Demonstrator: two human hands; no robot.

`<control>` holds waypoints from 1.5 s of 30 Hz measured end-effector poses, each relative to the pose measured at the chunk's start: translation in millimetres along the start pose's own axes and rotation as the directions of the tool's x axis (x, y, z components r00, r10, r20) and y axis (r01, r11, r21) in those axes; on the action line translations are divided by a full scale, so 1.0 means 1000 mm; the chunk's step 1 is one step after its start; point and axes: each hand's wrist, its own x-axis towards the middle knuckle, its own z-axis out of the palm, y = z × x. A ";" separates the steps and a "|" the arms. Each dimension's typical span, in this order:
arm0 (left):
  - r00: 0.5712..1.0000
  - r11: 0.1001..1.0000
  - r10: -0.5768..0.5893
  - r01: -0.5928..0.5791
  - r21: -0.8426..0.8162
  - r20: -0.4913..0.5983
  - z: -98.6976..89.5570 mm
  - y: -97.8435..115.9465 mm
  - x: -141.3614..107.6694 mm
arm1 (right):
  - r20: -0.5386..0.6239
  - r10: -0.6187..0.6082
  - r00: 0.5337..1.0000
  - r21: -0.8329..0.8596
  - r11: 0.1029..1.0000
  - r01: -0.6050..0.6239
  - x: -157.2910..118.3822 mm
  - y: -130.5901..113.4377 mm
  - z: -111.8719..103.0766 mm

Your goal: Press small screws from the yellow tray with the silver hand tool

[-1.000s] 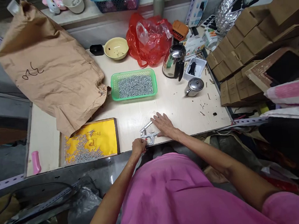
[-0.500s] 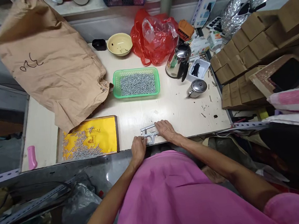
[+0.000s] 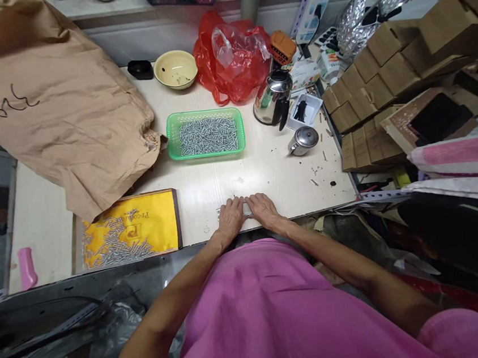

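At the table's front edge my left hand (image 3: 231,217) lies over the left part of a small silvery metal frame (image 3: 247,210), its fingers closed on it. Close beside it, my right hand (image 3: 263,209) grips the right end of the same frame. Only a short strip of the metal shows between the hands; the rest is covered. To the left, a shallow tray with a yellow bottom (image 3: 158,219) holds many small metal pins or screws (image 3: 120,243). Farther back, a green plastic basket (image 3: 240,130) is full of similar small metal pieces (image 3: 207,135).
A large brown paper sack (image 3: 73,111) leans over the table's left. Behind are a cream bowl (image 3: 176,69), a red plastic bag (image 3: 233,60), a steel kettle (image 3: 271,98) and a small steel pot (image 3: 304,139). Cardboard boxes (image 3: 387,92) stack at right; a pink handle (image 3: 27,268) lies far left.
My left hand has moved from the frame's left end up over it, close to my right hand, and now covers most of it. The view has shifted slightly to the right.
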 end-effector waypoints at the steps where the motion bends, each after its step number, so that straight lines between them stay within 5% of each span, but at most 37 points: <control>1: 1.000 1.000 0.013 -0.013 0.003 0.008 0.000 0.001 0.002 | 0.007 -0.014 1.000 -0.007 1.000 0.014 0.001 0.000 0.000; 17: 0.999 1.000 -0.003 0.004 -0.016 0.039 0.007 -0.005 0.010 | 0.060 -0.027 0.998 -0.006 1.000 0.027 0.012 0.002 -0.005; 23: 0.994 0.997 0.041 -0.047 -0.062 -0.106 0.017 -0.004 -0.015 | 0.032 -0.023 0.999 0.034 0.999 0.021 0.011 0.012 -0.015; 27: 0.982 0.974 0.179 -0.186 -0.128 -0.068 0.032 0.002 -0.035 | 0.037 0.021 0.999 -0.013 1.000 -0.020 0.023 0.015 -0.011; 33: 0.971 0.956 0.230 -0.237 -0.173 -0.056 0.045 0.006 -0.046 | 0.015 -0.119 0.993 -0.087 0.989 0.119 0.061 0.025 -0.015; 37: 0.971 0.953 0.215 -0.231 -0.198 -0.102 0.046 0.005 -0.049 | 0.002 -0.165 0.986 -0.112 0.980 0.164 0.061 0.013 -0.024; 39: 0.956 0.932 0.253 -0.283 -0.228 -0.151 0.044 0.003 -0.055 | 0.011 -0.291 0.957 -0.092 0.952 0.290 0.052 -0.003 -0.026; 42: 0.906 0.878 0.328 -0.396 -0.267 -0.267 0.041 -0.008 -0.076 | 0.046 -0.533 0.845 -0.023 0.845 0.534 0.040 -0.033 -0.022; 45: 0.899 0.887 0.244 -0.359 -0.291 -0.364 0.037 -0.026 -0.112 | 0.065 -0.673 0.737 -0.014 0.738 0.675 0.037 -0.060 -0.011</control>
